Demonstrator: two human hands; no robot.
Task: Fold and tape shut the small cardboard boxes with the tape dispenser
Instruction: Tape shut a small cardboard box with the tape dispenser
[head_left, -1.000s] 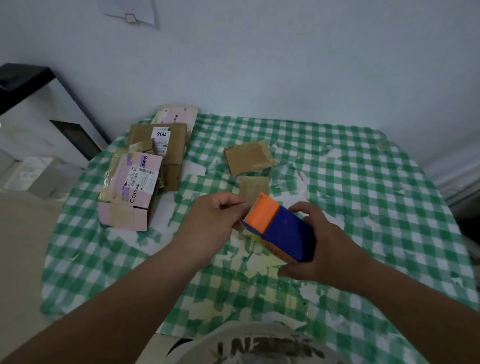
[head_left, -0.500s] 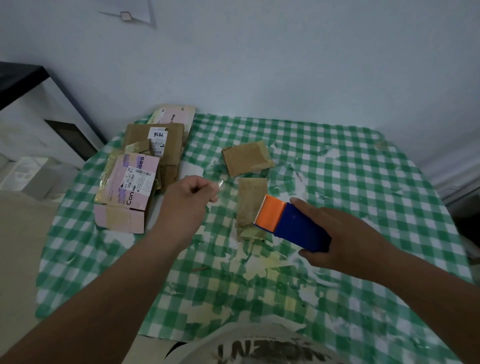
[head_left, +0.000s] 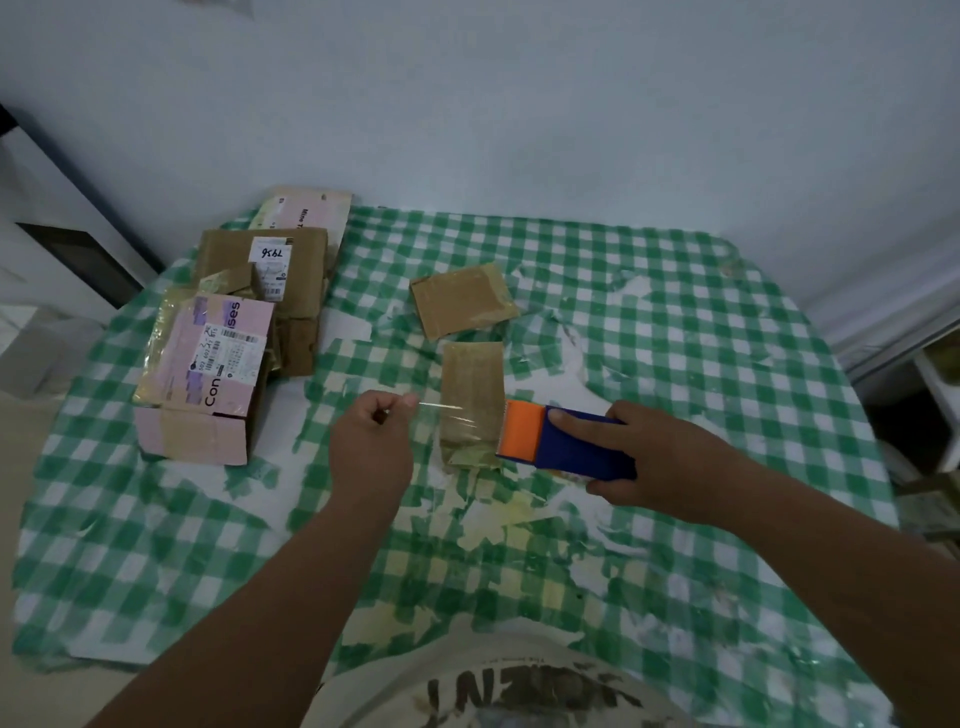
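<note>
Tape stretched over a small box, frame centre.
Left hand (head_left: 371, 447) pinching clear tape (head_left: 452, 410); right hand (head_left: 670, 462) gripping dispenser (head_left: 561, 441) beside box (head_left: 471, 384).

1. Both forearms are bare; no sleeves show.
2. The left hand (head_left: 371, 449) and right hand (head_left: 670, 467) wear no gloves, rings or watch.
3. The shirt (head_left: 498, 686) is pale, printed with dark, worn block letters.

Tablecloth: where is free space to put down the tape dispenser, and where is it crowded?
Free: the tablecloth right of the two small brown boxes, and the near strip. Crowded: the far left corner with the stacked boxes.
</note>
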